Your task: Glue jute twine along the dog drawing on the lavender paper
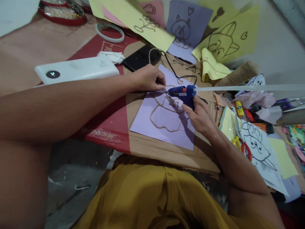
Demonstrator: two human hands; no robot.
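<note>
A sheet of purple paper [143, 119] lies on the cardboard-covered table, with brown twine [164, 128] stuck along a drawn animal outline. My right hand [202, 116] is wrapped round a blue hot glue gun [189, 95], whose nozzle points left, close to my left fingertips. A long clear glue stick [238, 88] juts out of the gun's back. Over the upper part of the sheet, my left hand [151, 78] is closed in a pinch on the twine, a loop of which rises behind the knuckles. The exact pinch point is partly hidden.
Left of the sheet are a white power bank [78, 69], a black phone [143, 57] and a roll of tape [110, 32]. Drawings on coloured paper [189, 25] lean at the back. Scissors [245, 149], a cardboard tube [238, 73] and craft supplies crowd the right.
</note>
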